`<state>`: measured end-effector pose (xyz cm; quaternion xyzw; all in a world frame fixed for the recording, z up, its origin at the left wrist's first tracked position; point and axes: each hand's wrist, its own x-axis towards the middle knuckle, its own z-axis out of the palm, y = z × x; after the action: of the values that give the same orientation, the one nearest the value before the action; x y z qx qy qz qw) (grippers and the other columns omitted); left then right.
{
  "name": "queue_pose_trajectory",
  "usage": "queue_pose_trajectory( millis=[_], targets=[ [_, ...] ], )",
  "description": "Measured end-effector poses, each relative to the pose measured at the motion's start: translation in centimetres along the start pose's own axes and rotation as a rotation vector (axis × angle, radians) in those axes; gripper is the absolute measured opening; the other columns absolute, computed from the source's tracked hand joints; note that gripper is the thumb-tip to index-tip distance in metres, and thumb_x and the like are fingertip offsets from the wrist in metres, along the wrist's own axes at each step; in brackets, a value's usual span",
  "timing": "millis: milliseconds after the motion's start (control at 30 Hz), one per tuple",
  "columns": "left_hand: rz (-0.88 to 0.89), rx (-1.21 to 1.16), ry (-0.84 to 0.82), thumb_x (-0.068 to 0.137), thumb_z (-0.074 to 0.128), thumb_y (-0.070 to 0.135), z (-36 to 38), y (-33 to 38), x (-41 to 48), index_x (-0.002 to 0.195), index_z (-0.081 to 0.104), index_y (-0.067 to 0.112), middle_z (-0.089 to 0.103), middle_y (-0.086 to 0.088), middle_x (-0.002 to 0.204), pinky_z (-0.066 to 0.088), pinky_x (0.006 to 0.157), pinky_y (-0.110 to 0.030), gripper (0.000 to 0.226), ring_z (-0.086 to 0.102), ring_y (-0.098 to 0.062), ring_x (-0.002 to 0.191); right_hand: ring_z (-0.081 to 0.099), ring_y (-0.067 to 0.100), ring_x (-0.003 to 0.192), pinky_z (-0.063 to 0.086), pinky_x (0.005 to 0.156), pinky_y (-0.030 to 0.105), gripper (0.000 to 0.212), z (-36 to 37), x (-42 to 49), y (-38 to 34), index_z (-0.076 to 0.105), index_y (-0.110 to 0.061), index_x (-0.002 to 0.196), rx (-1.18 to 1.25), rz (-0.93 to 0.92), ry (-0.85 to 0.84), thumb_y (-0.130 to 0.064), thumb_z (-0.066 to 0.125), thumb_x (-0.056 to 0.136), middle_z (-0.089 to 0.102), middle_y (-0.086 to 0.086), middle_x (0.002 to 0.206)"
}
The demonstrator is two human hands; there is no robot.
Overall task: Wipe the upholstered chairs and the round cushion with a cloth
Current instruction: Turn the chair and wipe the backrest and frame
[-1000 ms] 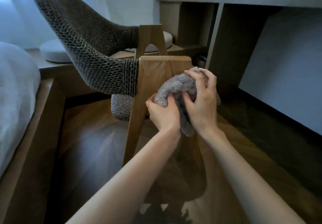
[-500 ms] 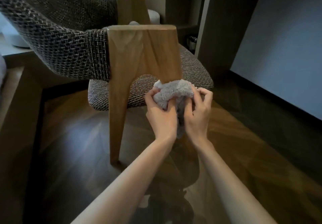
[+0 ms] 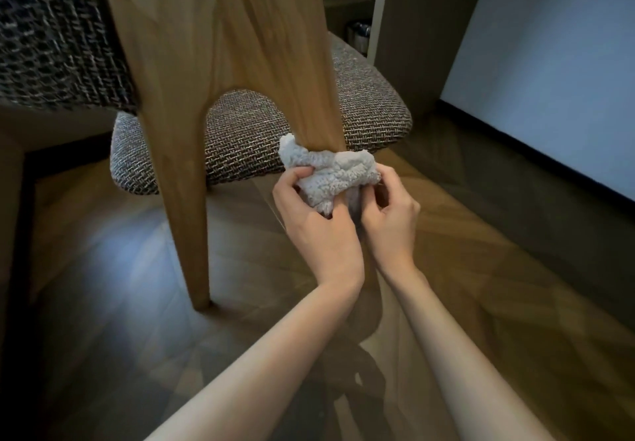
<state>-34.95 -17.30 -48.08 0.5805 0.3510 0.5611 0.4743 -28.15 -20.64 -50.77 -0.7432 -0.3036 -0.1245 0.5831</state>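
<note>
A chair with a woven grey-brown seat (image 3: 360, 104) and backrest (image 3: 51, 35) stands on forked wooden legs (image 3: 213, 45). A fluffy grey cloth (image 3: 335, 172) is wrapped round the chair's right rear leg, just below seat height. My left hand (image 3: 316, 224) grips the cloth from the left with curled fingers. My right hand (image 3: 390, 217) pinches it from the right. The leg below the cloth is hidden behind my hands. The round cushion is out of view.
Dark herringbone wood floor (image 3: 113, 269) surrounds the chair. A pale wall panel (image 3: 549, 73) with a dark skirting runs along the right. A tall dark cabinet upright (image 3: 412, 28) stands behind the seat, with a small metal can (image 3: 359, 35) beside it.
Both hands have slid the cloth down the chair's rear wooden leg, from near the top to below the seat. The camera has dipped lower and closer.
</note>
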Motion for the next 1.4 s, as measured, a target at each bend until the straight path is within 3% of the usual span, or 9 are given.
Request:
queue_pose_trajectory(
  millis=[167, 333, 533, 633, 700, 900, 1100, 1267, 1400],
  targets=[
    [-0.134, -0.018, -0.113, 0.076, 0.067, -0.002, -0.2, -3.1, -1.3, 0.107, 0.044, 0.030, 0.056, 0.010, 0.113, 0.046, 0.091, -0.019, 0.050, 0.056, -0.001, 0.105, 0.057, 0.005, 0.099, 0.042, 0.084, 0.013, 0.032, 0.2, -1.2, 2.8, 0.066, -0.009, 0.118, -0.028, 0.076, -0.070, 0.002, 0.053, 0.091, 0.064, -0.005, 0.105],
    [-0.178, 0.053, -0.320, 0.083, 0.063, 0.003, -0.5, -8.0, -1.2, 0.112, 0.035, 0.030, 0.049, 0.027, 0.103, 0.035, 0.071, 0.004, 0.048, 0.051, 0.024, 0.086, 0.057, 0.025, 0.082, 0.033, 0.066, 0.023, 0.020, 0.7, -2.5, 6.9, 0.067, -0.002, 0.094, -0.105, 0.134, -0.149, 0.006, 0.050, 0.089, 0.060, 0.008, 0.083],
    [-0.255, 0.099, -0.501, 0.082, 0.071, 0.008, -0.1, -13.0, -1.5, 0.108, 0.033, 0.029, 0.051, 0.023, 0.100, 0.045, 0.078, -0.011, 0.050, 0.055, 0.012, 0.086, 0.062, 0.023, 0.106, 0.046, 0.094, 0.029, 0.039, 2.1, -4.0, 10.9, 0.064, -0.004, 0.121, -0.073, 0.301, -0.164, 0.008, 0.047, 0.088, 0.068, 0.011, 0.114],
    [-0.276, 0.184, -0.553, 0.082, 0.069, 0.004, 0.3, -16.0, -2.1, 0.107, 0.032, 0.025, 0.050, 0.021, 0.094, 0.042, 0.068, -0.009, 0.049, 0.055, 0.001, 0.081, 0.059, 0.003, 0.101, 0.041, 0.081, 0.005, 0.043, 2.5, -5.4, 13.5, 0.066, -0.006, 0.120, -0.040, 0.353, -0.167, 0.012, 0.046, 0.086, 0.066, -0.002, 0.108],
    [-0.332, 0.223, -0.607, 0.082, 0.068, 0.001, 0.7, -18.0, -2.5, 0.106, 0.032, 0.022, 0.052, 0.017, 0.089, 0.040, 0.063, -0.003, 0.048, 0.055, -0.002, 0.078, 0.059, 0.000, 0.099, 0.041, 0.078, 0.004, 0.045, 2.8, -6.2, 15.4, 0.068, -0.005, 0.115, -0.034, 0.377, -0.169, 0.015, 0.045, 0.083, 0.065, -0.005, 0.102],
    [-0.517, 0.295, -0.796, 0.084, 0.069, 0.005, 2.3, -23.1, -3.8, 0.105, 0.027, 0.015, 0.046, 0.012, 0.090, 0.042, 0.079, -0.028, 0.048, 0.053, -0.013, 0.091, 0.052, -0.008, 0.087, 0.032, 0.064, -0.007, 0.039, 4.0, -8.2, 20.2, 0.072, -0.008, 0.106, -0.080, 0.515, -0.197, 0.012, 0.048, 0.084, 0.062, -0.008, 0.092],
    [-0.667, 0.321, -0.821, 0.085, 0.069, 0.009, 2.4, -24.9, -4.2, 0.108, 0.028, 0.017, 0.048, 0.004, 0.098, 0.050, 0.092, -0.037, 0.048, 0.054, -0.017, 0.099, 0.061, 0.010, 0.096, 0.047, 0.072, 0.012, 0.037, 4.6, -8.3, 21.3, 0.063, -0.033, 0.100, 0.078, 0.810, -0.233, -0.001, 0.045, 0.094, 0.063, -0.007, 0.097],
    [-0.469, 0.354, -0.750, 0.081, 0.075, 0.016, 0.7, -20.3, -1.5, 0.108, 0.038, 0.018, 0.051, 0.012, 0.092, 0.048, 0.079, -0.026, 0.046, 0.055, -0.005, 0.085, 0.056, -0.024, 0.081, 0.038, 0.067, -0.004, 0.041, 2.7, -7.2, 15.9, 0.065, -0.032, 0.105, 0.182, 0.618, -0.143, 0.003, 0.049, 0.089, 0.064, -0.019, 0.094],
    [-0.358, 0.318, -0.631, 0.080, 0.075, 0.024, -1.4, -13.0, 1.3, 0.109, 0.047, 0.028, 0.061, 0.013, 0.096, 0.049, 0.072, -0.017, 0.041, 0.061, 0.001, 0.084, 0.057, -0.005, 0.086, 0.038, 0.069, 0.005, 0.030, 2.0, -5.8, 9.2, 0.060, -0.033, 0.096, 0.151, 0.429, -0.057, -0.004, 0.056, 0.088, 0.060, -0.006, 0.094]
  ],
)
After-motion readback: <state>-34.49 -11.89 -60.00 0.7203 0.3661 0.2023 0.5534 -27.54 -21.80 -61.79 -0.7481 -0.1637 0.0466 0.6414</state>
